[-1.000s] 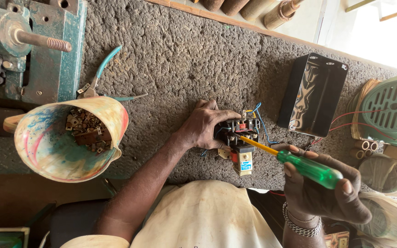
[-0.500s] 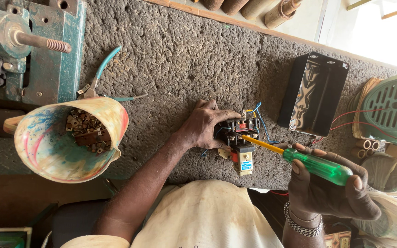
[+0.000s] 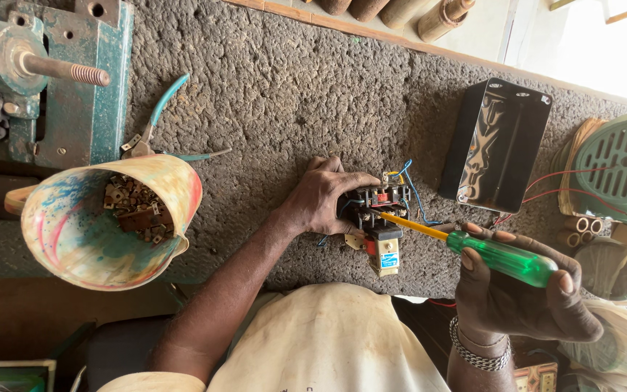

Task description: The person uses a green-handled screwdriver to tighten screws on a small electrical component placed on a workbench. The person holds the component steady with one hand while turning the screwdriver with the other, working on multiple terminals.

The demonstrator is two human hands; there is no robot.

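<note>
My left hand (image 3: 322, 197) grips a small black electrical switch unit (image 3: 379, 210) with coloured wires, pressing it against the rough grey bench top (image 3: 277, 94). My right hand (image 3: 524, 294) is wrapped around the green handle of a screwdriver (image 3: 498, 258). Its yellow shaft runs up and to the left, and the tip touches the top of the switch unit. A cream block with a blue label hangs off the unit's near side.
A paint-stained plastic jug (image 3: 103, 221) holding several small metal parts lies at the left. Pliers with teal handles (image 3: 155, 127) lie behind it, beside a green bench vise (image 3: 45, 80). A black metal box (image 3: 495, 145) and a green grille (image 3: 618, 170) sit at the right.
My right hand has shifted slightly right and re-gripped the screwdriver handle, with the tip staying on the switch unit. My left hand has not moved.
</note>
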